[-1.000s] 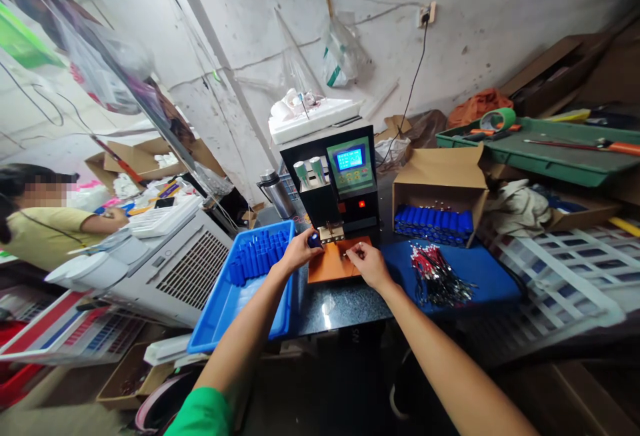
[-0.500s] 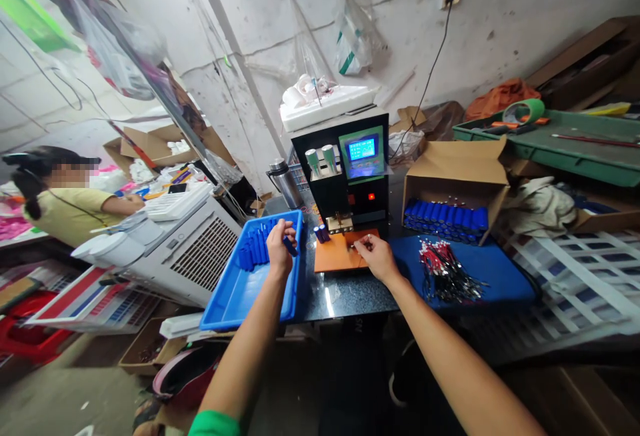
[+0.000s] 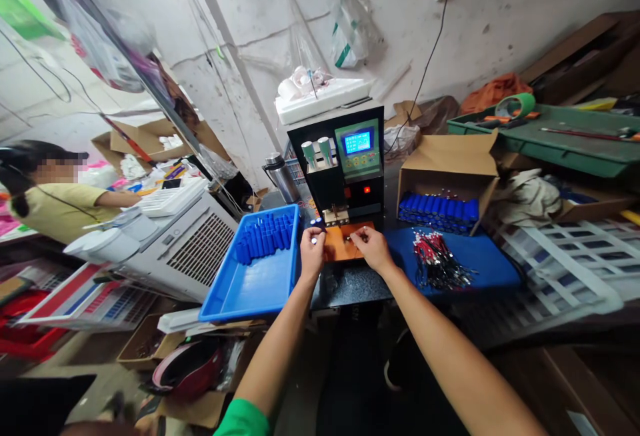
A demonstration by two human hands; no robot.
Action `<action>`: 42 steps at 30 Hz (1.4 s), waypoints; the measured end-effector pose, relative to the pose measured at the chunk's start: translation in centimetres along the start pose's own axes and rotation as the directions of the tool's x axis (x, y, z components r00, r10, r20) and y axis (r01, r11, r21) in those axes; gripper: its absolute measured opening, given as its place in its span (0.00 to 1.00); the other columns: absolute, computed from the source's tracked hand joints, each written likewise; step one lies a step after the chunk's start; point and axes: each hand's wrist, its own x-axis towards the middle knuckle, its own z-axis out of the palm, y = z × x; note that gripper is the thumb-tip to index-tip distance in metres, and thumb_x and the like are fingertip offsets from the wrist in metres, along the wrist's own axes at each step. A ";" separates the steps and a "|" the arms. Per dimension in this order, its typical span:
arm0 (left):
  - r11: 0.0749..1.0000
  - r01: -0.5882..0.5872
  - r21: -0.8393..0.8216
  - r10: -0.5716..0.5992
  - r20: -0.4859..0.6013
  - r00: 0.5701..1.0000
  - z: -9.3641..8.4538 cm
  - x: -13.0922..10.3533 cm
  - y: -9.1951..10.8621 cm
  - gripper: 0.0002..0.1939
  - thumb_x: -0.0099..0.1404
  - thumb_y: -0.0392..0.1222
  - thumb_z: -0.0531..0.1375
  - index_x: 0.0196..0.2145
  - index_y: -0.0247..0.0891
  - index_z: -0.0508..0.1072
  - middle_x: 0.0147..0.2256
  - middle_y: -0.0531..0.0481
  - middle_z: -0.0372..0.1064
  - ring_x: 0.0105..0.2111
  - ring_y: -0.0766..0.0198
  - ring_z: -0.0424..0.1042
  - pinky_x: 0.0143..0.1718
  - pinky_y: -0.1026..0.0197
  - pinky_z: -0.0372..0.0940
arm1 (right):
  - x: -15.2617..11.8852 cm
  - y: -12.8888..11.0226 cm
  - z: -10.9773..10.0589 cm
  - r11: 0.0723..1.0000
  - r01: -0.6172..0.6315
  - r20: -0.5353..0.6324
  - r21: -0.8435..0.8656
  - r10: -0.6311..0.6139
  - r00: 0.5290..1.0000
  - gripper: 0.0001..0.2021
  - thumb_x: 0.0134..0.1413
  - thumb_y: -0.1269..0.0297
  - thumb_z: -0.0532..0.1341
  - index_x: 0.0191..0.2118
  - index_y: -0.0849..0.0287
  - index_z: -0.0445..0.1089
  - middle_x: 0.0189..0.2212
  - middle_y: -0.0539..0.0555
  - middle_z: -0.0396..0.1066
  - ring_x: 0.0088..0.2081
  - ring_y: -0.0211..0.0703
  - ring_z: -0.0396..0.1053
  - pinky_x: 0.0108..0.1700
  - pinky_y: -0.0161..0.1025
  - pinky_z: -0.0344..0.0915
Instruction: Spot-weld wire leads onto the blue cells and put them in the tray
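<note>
No lettering clear enough to read, tiny white lines of characters on the lit blue rectangular screen, small yellowish marks on the green panel below it, both on the black box-shaped machine's upper front, all illegible.

White-ended cylinder sits in left hand; end exposed.

Left hand: you hold a white-ended battery beside the orange plate.
Right hand: you pinch something small over that plate.
Blue tray: batteries bunched, your left.
</note>
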 end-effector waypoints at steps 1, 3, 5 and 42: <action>1.000 0.002 0.031 -0.002 0.015 1.000 0.0 -0.2 -0.2 0.16 0.59 0.52 0.60 0.38 0.38 0.66 0.31 0.53 0.66 0.26 0.69 0.66 0.30 0.65 0.63 | 0.0 0.0 0.0 1.000 0.003 -0.002 -0.001 -0.003 1.000 0.16 0.52 0.50 0.60 0.27 0.58 0.69 0.23 0.53 0.72 0.26 0.43 0.69 0.30 0.38 0.63; 0.999 0.031 0.044 -0.034 0.055 0.998 -0.1 -0.6 -0.3 0.18 0.61 0.53 0.59 0.41 0.39 0.64 0.28 0.55 0.64 0.24 0.69 0.66 0.29 0.65 0.62 | 0.0 0.1 0.0 1.000 0.006 -0.005 -0.005 -0.006 1.000 0.15 0.52 0.50 0.60 0.27 0.58 0.69 0.23 0.53 0.72 0.26 0.43 0.69 0.30 0.38 0.62; 0.999 0.039 0.030 -0.041 0.075 0.996 -0.1 -0.9 -0.3 0.18 0.61 0.53 0.60 0.42 0.39 0.63 0.27 0.56 0.63 0.23 0.68 0.66 0.29 0.64 0.63 | 0.0 0.1 0.0 1.000 0.003 -0.009 -0.003 -0.003 1.000 0.15 0.52 0.51 0.60 0.27 0.58 0.69 0.23 0.53 0.72 0.26 0.43 0.69 0.31 0.38 0.63; 0.998 -0.062 -0.025 0.067 0.287 0.956 2.9 -2.7 -0.4 0.10 0.61 0.44 0.60 0.39 0.37 0.74 0.35 0.47 0.74 0.35 0.60 0.72 0.40 0.59 0.67 | 0.7 0.6 -0.6 0.922 -0.248 -0.001 0.297 0.260 0.966 0.20 0.39 0.46 0.69 0.28 0.59 0.70 0.24 0.57 0.76 0.28 0.50 0.76 0.33 0.44 0.74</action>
